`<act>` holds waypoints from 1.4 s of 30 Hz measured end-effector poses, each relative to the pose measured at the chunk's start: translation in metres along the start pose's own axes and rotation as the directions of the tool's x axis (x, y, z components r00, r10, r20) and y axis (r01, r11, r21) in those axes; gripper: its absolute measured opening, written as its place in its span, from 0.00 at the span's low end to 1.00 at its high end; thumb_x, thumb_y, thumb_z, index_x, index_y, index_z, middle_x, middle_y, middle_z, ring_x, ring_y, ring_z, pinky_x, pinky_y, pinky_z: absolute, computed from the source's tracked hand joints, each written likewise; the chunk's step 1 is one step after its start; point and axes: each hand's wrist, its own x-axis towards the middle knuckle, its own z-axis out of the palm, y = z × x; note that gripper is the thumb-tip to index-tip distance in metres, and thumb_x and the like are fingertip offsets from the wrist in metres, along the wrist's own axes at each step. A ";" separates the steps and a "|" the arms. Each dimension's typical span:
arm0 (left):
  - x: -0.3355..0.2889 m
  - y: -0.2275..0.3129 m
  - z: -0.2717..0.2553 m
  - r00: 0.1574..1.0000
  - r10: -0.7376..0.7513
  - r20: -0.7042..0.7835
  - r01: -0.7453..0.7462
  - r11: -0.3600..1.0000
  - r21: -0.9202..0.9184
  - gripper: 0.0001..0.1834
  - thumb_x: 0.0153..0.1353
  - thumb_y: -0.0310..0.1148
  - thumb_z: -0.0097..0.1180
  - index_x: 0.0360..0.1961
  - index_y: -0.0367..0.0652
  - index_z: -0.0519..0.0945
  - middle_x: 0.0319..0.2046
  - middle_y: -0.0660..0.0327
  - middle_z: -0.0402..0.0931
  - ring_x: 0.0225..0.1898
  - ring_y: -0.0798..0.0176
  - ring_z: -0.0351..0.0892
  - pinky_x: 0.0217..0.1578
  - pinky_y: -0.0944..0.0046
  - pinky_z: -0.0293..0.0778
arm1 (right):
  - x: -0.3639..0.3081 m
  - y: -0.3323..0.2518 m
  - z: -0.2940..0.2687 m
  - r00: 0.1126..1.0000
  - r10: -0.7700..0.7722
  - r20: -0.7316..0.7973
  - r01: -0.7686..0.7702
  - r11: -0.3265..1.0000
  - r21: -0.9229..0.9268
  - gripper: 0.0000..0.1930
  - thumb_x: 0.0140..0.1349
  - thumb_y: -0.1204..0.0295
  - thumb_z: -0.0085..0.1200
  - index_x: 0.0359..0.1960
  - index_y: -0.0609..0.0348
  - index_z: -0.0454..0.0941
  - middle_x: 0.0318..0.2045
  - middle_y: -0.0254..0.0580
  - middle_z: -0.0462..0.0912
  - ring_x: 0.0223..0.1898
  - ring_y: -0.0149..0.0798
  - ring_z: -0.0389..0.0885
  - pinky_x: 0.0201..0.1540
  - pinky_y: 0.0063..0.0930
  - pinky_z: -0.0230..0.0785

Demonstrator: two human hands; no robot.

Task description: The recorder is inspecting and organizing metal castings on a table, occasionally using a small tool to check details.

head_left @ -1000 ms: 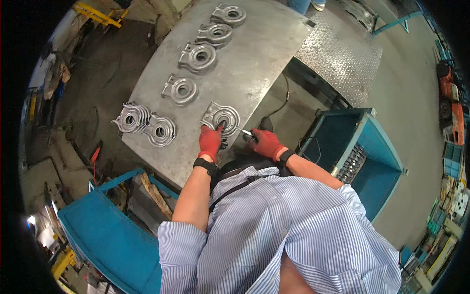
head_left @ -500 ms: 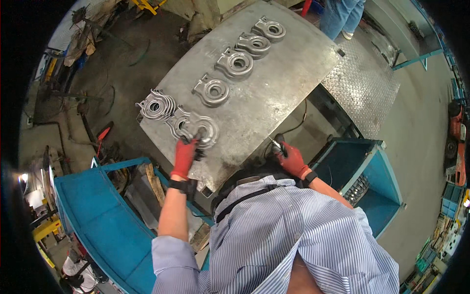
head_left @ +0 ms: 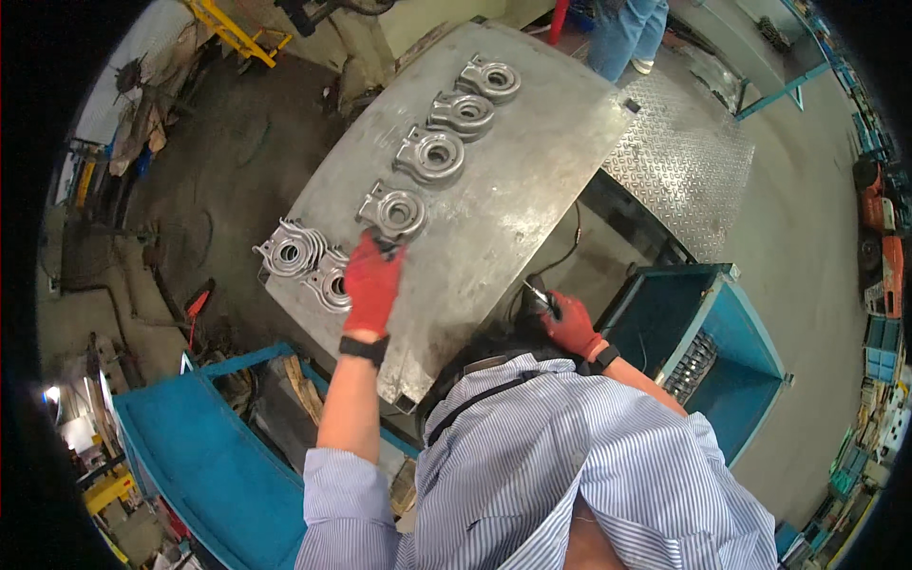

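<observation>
The left hand (head_left: 373, 280), in a red glove with dark fingertips, reaches over the metal table (head_left: 508, 204) with its fingers bent down at the near edge of a ring-shaped metal part (head_left: 397, 213). That part lies flat on the table at about one o'clock from the hand. The thumb is hidden, so I cannot tell how far the hand is open, or whether it grips the part or only touches it.

The right hand (head_left: 572, 326), also red-gloved, is between three and four o'clock from the left. It is closed around a slim silver tool (head_left: 540, 296), whose tip points between ten and eleven o'clock, near the table's edge.

Beyond the ring-shaped part, three more rings (head_left: 437, 157) run in a line toward one o'clock. A fanned stack of rings (head_left: 289, 251) sits between nine and ten o'clock from the left hand, and another ring (head_left: 327, 286), partly covered by the glove, is at nine. A blue bin (head_left: 746, 332) stands at three o'clock from the right hand.
</observation>
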 end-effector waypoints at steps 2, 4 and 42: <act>0.020 0.030 0.018 0.987 0.158 0.018 -0.159 0.976 0.148 0.38 0.49 0.53 0.60 0.54 0.36 0.67 0.36 0.48 0.77 0.39 0.48 0.77 0.40 0.52 0.70 | -0.001 0.001 -0.008 1.000 0.013 -0.004 -0.013 1.000 -0.021 0.25 0.52 0.59 0.57 0.48 0.64 0.72 0.33 0.59 0.79 0.37 0.59 0.77 0.40 0.46 0.69; 0.042 0.064 0.028 0.981 0.118 0.152 -0.162 0.934 0.317 0.40 0.48 0.54 0.60 0.54 0.34 0.66 0.35 0.49 0.77 0.37 0.48 0.78 0.39 0.52 0.71 | -0.005 0.007 -0.017 0.999 0.032 -0.013 -0.033 0.999 -0.023 0.24 0.52 0.60 0.57 0.47 0.63 0.73 0.33 0.59 0.79 0.36 0.59 0.77 0.39 0.46 0.69; 0.084 0.051 -0.016 0.974 -0.158 0.160 0.169 0.984 -0.057 0.36 0.53 0.40 0.59 0.58 0.30 0.62 0.38 0.51 0.79 0.37 0.57 0.80 0.39 0.59 0.73 | -0.025 0.036 -0.036 0.995 0.087 0.049 -0.091 0.992 0.090 0.20 0.52 0.65 0.57 0.45 0.64 0.73 0.34 0.60 0.78 0.38 0.60 0.76 0.39 0.45 0.68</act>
